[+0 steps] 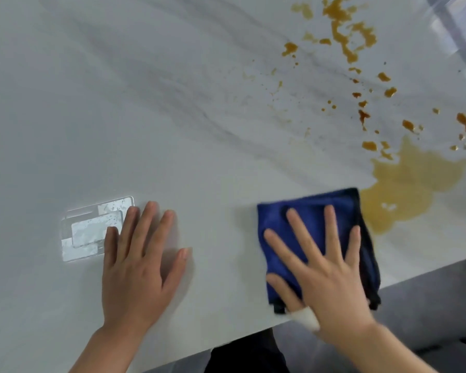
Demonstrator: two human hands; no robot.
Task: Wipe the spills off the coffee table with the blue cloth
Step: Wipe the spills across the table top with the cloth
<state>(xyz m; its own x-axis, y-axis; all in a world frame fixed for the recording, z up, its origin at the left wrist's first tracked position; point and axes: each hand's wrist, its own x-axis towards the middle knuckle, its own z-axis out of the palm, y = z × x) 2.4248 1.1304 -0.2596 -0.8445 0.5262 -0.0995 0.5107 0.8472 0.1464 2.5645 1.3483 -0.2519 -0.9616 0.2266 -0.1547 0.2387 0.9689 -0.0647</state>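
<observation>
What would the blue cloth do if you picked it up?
The folded blue cloth would probably flop and unfold, since its edges look soft. It looks light. Pushed by the right hand, it likely slides easily over the smooth white marble table.

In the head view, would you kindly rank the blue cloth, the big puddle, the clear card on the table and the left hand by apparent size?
1. Blue cloth and puddle: look much alike, so unranked; the right hand hides part of the cloth.
2. Left hand, slightly smaller.
3. Clear card, smallest, partly under the left fingers.
</observation>
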